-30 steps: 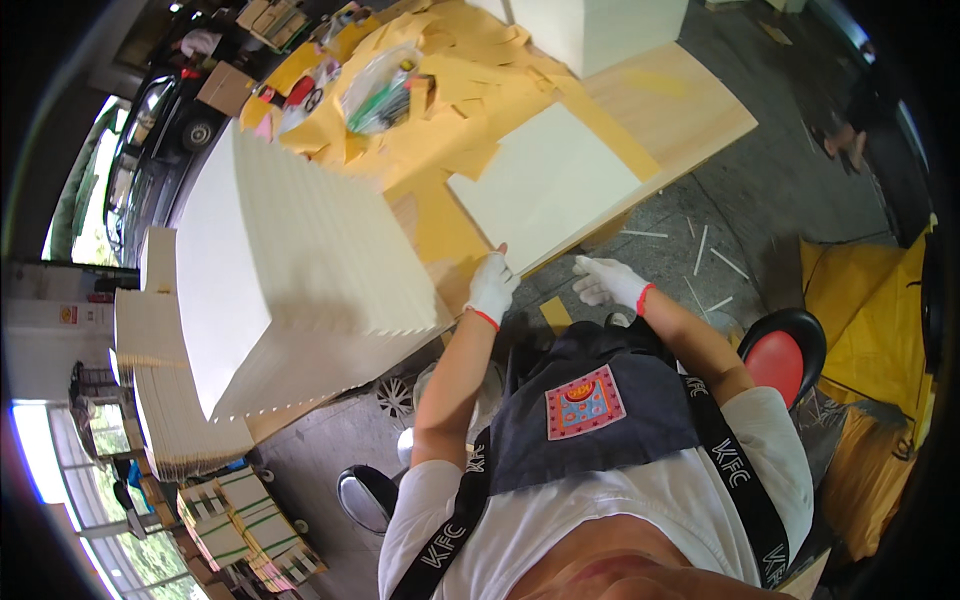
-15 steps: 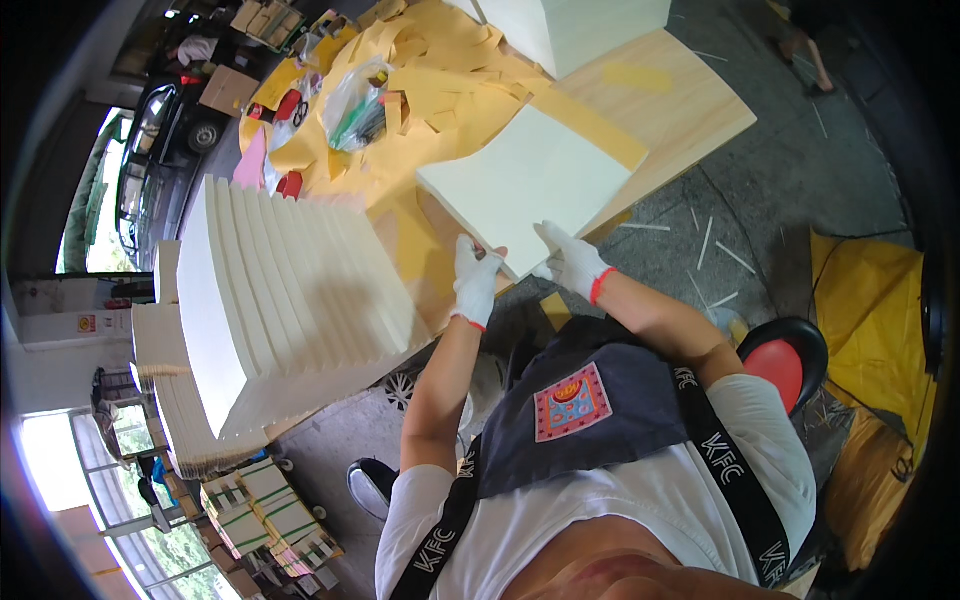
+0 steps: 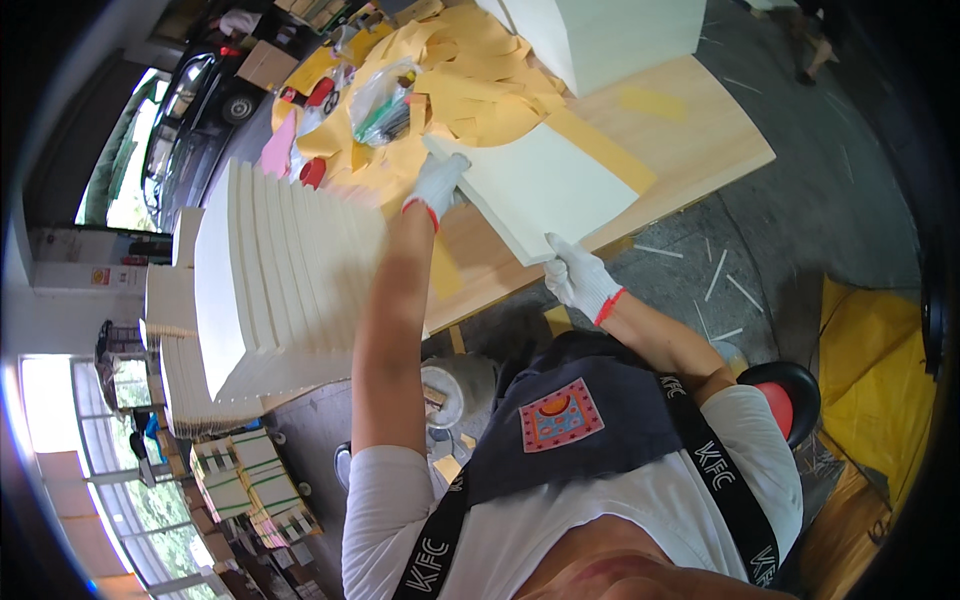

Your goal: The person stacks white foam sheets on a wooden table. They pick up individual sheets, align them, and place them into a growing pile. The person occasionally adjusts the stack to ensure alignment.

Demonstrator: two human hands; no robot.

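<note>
A thin stack of white paper sheets (image 3: 555, 190) lies over the table, its near-left edge slightly raised. My left hand (image 3: 438, 186), in a white knit glove with a red cuff, is closed on the far-left corner of the stack. At the near corner, by the table edge, my gloved right hand (image 3: 580, 278) pinches the sheets with the thumb on top. A yellow paper strip (image 3: 605, 150) shows along the stack's far right side. To the left rises a tall pile of white paper (image 3: 290, 280) in several layers, beside my left forearm.
Yellow paper scraps (image 3: 470, 60) and a clear plastic bag (image 3: 385, 100) cover the far-left part of the wooden table (image 3: 710, 120). A big white paper block (image 3: 640, 40) stands at the back. Below are a bucket (image 3: 455, 390), a red-seated stool (image 3: 775, 405) and white strips on the floor.
My left hand has moved from the near corner along the edge to the stack's far-left corner, the arm stretching forward. My right hand stays at the near corner. The view has shifted slightly.
</note>
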